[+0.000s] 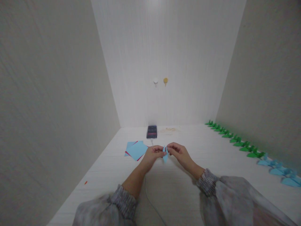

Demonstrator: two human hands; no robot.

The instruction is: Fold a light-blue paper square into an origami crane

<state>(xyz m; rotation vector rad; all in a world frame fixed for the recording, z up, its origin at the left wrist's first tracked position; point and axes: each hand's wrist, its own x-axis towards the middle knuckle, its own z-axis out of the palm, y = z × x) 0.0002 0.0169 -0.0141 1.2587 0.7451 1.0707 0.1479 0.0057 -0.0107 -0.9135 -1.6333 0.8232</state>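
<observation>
Both my hands meet over the middle of the white table (105, 175). Between them is a small folded piece of light blue paper (165, 155). My left hand (154, 153) pinches its left side with closed fingers. My right hand (176, 150) pinches its right side the same way. The paper's lower tip hangs just above the tabletop. Grey patterned sleeves cover both my forearms.
A stack of light blue paper squares (136, 149) with a red sheet underneath lies left of my hands. A phone (152, 131) with a cable stands behind them. Folded green paper figures (235, 138) and blue ones (279, 171) line the right wall. Two hooks (161, 82) hang on the back wall.
</observation>
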